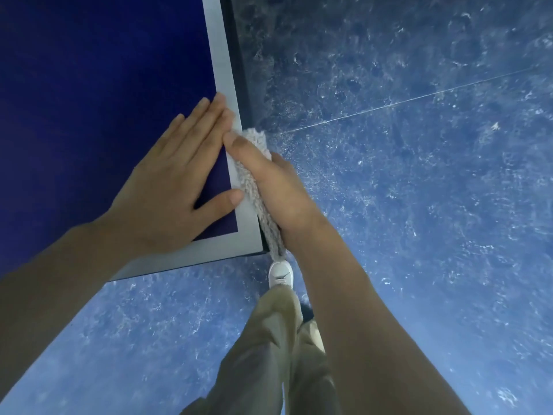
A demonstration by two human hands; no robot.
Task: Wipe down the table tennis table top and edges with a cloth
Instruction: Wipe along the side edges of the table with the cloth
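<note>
1. While I stand at the corner of the table tennis table (89, 85), my left hand (173, 181) lies flat on its dark blue top, with the fingers straight and close together and nothing held in it.
2. The fingertips of this hand reach the white border line (223, 64) that runs along the side of the top, and the thumb points sideways onto the same line, near the corner.
3. My right hand (275, 187) is at the side edge of the table, just beside the left hand, and it holds a grey fluffy cloth (257, 187) against this edge.
4. The thumb of the right hand lies on top of the cloth, near the index finger of my left hand; the other fingers go down over the outer side, and I cannot see how far they curl under.
5. The cloth is stretched along the side edge, from a place just in front of my thumb down to the table corner, where its lower end hangs a little below the edge.
6. Under the table corner I see my white shoe (280, 274) and my khaki trousers (269, 348).
7. The floor (419, 205) is blue with white marbled marks, and one thin pale line crosses it.
</note>
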